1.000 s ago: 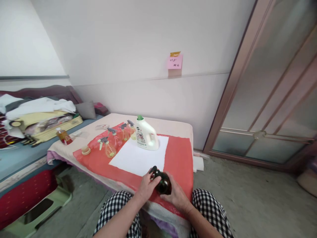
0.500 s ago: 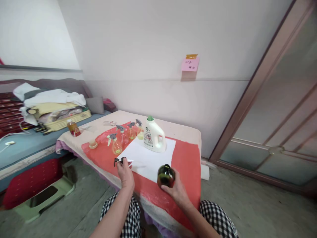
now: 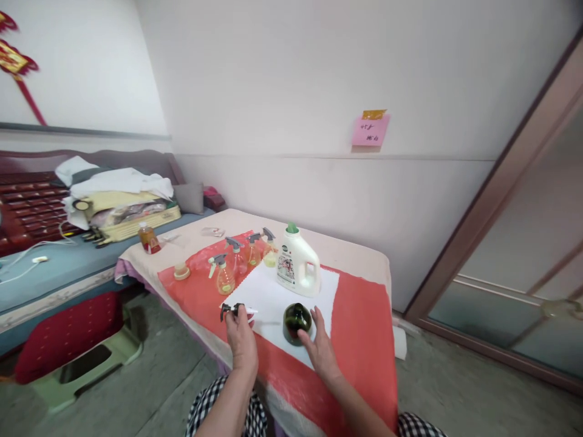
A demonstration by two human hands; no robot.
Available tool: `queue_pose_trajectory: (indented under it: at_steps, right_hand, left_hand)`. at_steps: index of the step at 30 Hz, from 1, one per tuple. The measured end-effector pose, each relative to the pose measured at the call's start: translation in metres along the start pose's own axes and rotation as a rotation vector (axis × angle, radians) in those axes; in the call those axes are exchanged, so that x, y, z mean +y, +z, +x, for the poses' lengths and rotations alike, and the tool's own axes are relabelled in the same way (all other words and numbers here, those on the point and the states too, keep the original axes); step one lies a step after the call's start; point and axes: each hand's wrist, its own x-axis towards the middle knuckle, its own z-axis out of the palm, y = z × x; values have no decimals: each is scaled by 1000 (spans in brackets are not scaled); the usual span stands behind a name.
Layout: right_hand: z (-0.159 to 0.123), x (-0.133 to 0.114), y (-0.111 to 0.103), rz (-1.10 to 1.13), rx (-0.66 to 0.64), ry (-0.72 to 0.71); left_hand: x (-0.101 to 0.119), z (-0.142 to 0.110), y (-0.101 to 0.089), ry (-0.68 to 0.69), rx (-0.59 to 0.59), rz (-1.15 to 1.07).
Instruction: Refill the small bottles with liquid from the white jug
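Observation:
My left hand (image 3: 241, 340) is closed on a black pump top (image 3: 231, 309), whose pale tube points to the right over the white sheet (image 3: 259, 291). A dark green round bottle (image 3: 297, 321) stands upright on that sheet, its narrow neck on top. Beside it is my right hand (image 3: 322, 347), fingers spread around its right side; the thumb overlaps the bottle's front, and I cannot tell whether it touches. Behind the bottle stands a white detergent jug (image 3: 295, 264) with a green top. Several clear spray bottles (image 3: 225, 279) with grey trigger heads line the sheet's left side.
Red plastic (image 3: 362, 321) covers part of the cloth-covered table, with a small beige cap-like piece (image 3: 181, 271) on its left. A bottle of amber liquid (image 3: 149, 238) stands at the table's left edge. A red-topped stool (image 3: 68, 340) is on the floor at left.
The green bottle was in my right hand and tilted; now it stands upright on the white sheet and the fingers have loosened. My left hand still holds the pump. The camera view has shifted left.

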Motion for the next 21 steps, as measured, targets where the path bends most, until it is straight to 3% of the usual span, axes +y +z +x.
queue_pose_trajectory:
  at_steps: [3, 6, 16, 21]
  right_hand:
    - [10, -12, -13, 86, 40, 18]
    - [38, -30, -16, 70, 45, 51]
    - [175, -59, 26, 11, 141, 76]
    - [196, -65, 7, -108, 196, 0]
  left_hand:
    - [-7, 4, 10, -7, -52, 31]
    - [-12, 6, 18, -33, -82, 125]
    - [-16, 11, 20, 1, -74, 162]
    - [-15, 8, 21, 43, -87, 192]
